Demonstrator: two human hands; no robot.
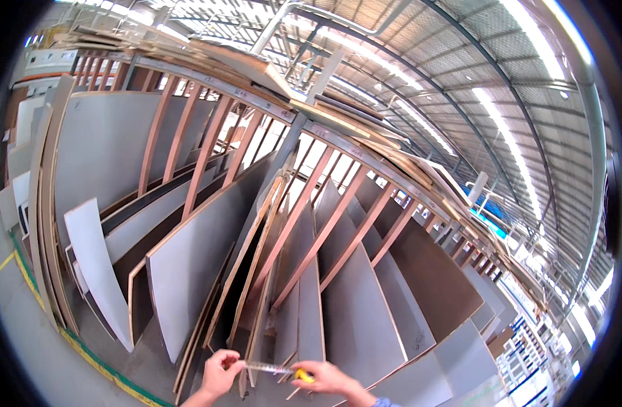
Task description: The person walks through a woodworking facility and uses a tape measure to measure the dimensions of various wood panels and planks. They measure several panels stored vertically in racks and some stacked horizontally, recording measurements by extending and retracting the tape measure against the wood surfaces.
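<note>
Facing a tall rack point(294, 132), you have large boards point(355, 305) standing on edge between its slanted slats point(319, 237), probably to keep them separate and easy to pull out. Before the rack's near edge are your left hand point(218, 373) and right hand point(326, 378). Between them lies the tape measure, its yellow case point(303, 376) within your right fingers, which are curled closed around it. Your left fingers are pinched nearly together at the far end of the blade point(267, 367); their exact hold is too small to tell. Holding both ends likely keeps the blade straight.
</note>
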